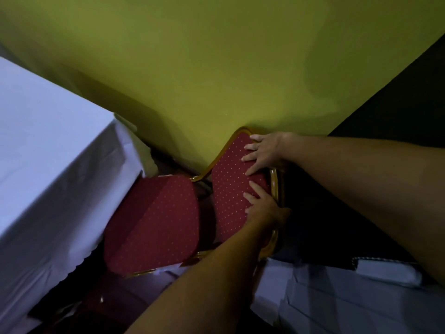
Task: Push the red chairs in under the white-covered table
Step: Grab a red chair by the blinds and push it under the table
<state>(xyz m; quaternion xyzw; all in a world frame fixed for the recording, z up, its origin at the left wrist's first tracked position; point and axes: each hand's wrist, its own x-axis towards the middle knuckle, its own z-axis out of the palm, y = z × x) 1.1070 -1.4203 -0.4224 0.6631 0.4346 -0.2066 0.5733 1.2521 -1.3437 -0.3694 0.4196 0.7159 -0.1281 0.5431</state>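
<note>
Item: red chair (154,222), seat and backrest (228,179) padded in dotted woven fabric, gilt metal frame (274,186) curving round the back. I am gripping the backrest's top edge with both hands, left hand (262,208) nearer me and right hand (265,150) at the far corner. Fingers are lying over the front padding, thumbs hiding behind. The white-covered table (48,141), smooth draped cloth, is lying straight ahead of my fingertips beyond the seat. The seat's front edge is just meeting the hanging hem, and most of the seat is showing outside. I am judging that an even two-handed shove tablewards is what is needed.
</note>
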